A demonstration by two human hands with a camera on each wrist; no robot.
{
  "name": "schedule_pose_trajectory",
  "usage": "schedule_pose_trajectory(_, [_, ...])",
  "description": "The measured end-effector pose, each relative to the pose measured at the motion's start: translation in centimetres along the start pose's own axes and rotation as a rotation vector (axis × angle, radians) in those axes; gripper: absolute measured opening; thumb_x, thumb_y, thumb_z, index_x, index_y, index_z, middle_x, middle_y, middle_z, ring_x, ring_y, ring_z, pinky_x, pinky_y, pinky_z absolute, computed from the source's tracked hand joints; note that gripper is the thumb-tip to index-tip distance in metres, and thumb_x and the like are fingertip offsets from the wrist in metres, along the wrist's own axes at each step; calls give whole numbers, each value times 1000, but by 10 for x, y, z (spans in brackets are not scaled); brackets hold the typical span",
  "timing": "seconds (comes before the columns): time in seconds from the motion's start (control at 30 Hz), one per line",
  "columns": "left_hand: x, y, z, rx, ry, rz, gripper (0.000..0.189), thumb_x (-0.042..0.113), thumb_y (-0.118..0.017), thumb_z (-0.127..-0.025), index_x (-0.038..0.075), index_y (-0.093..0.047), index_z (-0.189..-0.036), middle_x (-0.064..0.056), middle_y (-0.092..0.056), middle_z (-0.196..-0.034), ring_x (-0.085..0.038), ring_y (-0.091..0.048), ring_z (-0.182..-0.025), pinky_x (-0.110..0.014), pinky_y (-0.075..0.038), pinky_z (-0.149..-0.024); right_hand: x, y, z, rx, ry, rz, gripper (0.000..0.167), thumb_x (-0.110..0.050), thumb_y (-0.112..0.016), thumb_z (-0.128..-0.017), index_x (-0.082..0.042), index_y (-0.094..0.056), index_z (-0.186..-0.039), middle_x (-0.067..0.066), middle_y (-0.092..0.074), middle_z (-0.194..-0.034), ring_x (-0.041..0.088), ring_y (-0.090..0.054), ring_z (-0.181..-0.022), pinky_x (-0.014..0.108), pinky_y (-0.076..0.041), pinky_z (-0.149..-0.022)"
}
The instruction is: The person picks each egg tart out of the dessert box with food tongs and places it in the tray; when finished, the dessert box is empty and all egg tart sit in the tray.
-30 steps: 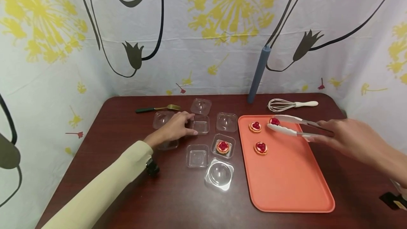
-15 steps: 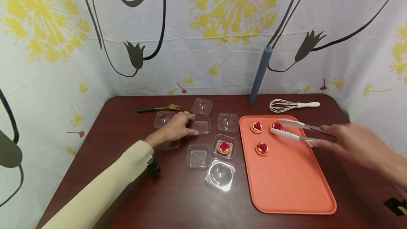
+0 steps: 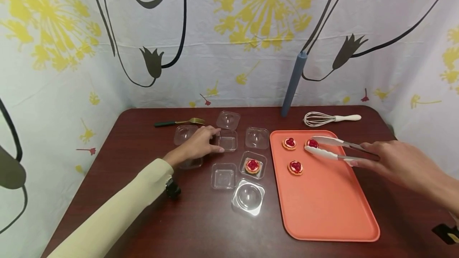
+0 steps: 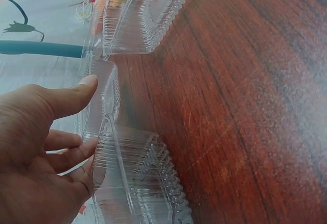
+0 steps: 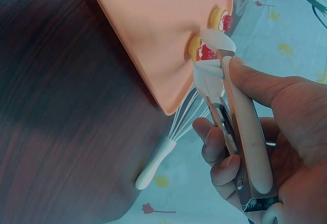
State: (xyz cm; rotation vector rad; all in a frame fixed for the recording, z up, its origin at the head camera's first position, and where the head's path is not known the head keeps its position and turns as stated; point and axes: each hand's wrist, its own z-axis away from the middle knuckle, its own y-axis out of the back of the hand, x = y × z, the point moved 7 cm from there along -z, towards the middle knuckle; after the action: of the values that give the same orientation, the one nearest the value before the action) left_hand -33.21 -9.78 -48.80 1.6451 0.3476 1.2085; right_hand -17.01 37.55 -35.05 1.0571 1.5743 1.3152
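My left hand [image 3: 198, 141] reaches over the left side of a clear plastic container [image 3: 228, 141]. The index fingertip is at its far left corner, the thumb at its near left corner; the other fingers hang relaxed in the left wrist view. My right hand [image 3: 401, 158] grips white-tipped tongs [image 3: 353, 145]. Their tips straddle a small red-topped tart [image 3: 312, 143] at the far end of the orange tray [image 3: 333, 206]. Two similar tarts lie left of it, a far one [image 3: 289, 143] and a nearer one [image 3: 295, 167].
One tart [image 3: 252, 166] sits in a clear container [image 3: 260, 173]. Around it are an open base [image 3: 223, 176], a domed lid [image 3: 248, 197] and several more clear pieces. A whisk [image 3: 331, 119] and a green-handled fork [image 3: 179, 122] lie toward the back.
My right hand and the tongs have shifted slightly toward me, and the tart between the tips has come a little nearer with them. The left hand stays at the container.
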Motion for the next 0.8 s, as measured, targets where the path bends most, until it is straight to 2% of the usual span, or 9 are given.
schedule_pose_trajectory(0.07, [2, 1, 1, 1, 5, 20, 90, 42, -92, -92, -1, -53, -161, -12, -66, -140, -28, -57, -119, -50, -44, -115, 0, -1, 0, -14, -8, 2, 33, -54, -88, -91, -24, -80, -100, -14, -68, -80, 12, -63, -73, 54, -56, -66])
schedule_pose_trajectory(0.1, [10, 5, 6, 0, -1, 13, 89, 42, -91, -93, -2, -53, -160, -14, -65, -141, -30, -57, -121, -50, -43, -116, 0, -1, -1, -20, -10, 3, 33, -54, -88, -91, -23, -80, -100, -14, -68, -80, 12, -63, -73, 54, -56, -66])
schedule_pose_trajectory(0.27, [16, 9, 9, 7, 0, 27, 90, 41, -92, -91, -3, -53, -160, -17, -65, -144, -33, -57, -124, -52, -40, -121, 0, -1, -2, -33, -16, 3, 36, -52, -88, -91, -20, -81, -103, -11, -70, -82, 14, -64, -73, 56, -56, -67])
schedule_pose_trajectory(0.4, [3, 1, 1, 16, 1, 3, 92, 42, -94, -89, -1, -54, -160, -15, -65, -143, -30, -56, -123, -51, -45, -116, 3, -1, -1, -34, -39, -16, 49, -53, -89, -90, -9, -83, -113, 6, -79, -94, 24, -72, -79, 63, -57, -71])
schedule_pose_trajectory(0.53, [3, 3, 3, 13, 1, 5, 93, 44, -92, -91, 0, -52, -161, -15, -63, -148, -30, -55, -130, -51, -48, -115, 4, 2, 0, -6, -52, -34, 64, -52, -91, -88, 1, -81, -122, 21, -80, -112, 39, -77, -91, 69, -57, -79])
schedule_pose_trajectory(0.63, [10, 9, 10, 11, 17, 20, 96, 46, -91, -92, -1, -49, -164, -18, -59, -154, -34, -52, -139, -55, -45, -120, 3, 5, 2, 14, -51, -39, 66, -50, -92, -88, 3, -80, -124, 24, -80, -116, 44, -77, -97, 70, -56, -81])
schedule_pose_trajectory(0.8, [41, 30, 26, 38, 20, -1, 93, 39, -91, -93, -4, -47, -163, -23, -55, -158, -40, -48, -145, -59, -42, -122, 2, 9, 3, 27, -53, -44, 66, -50, -92, -88, 3, -80, -126, 24, -79, -118, 47, -76, -99, 71, -56, -81])
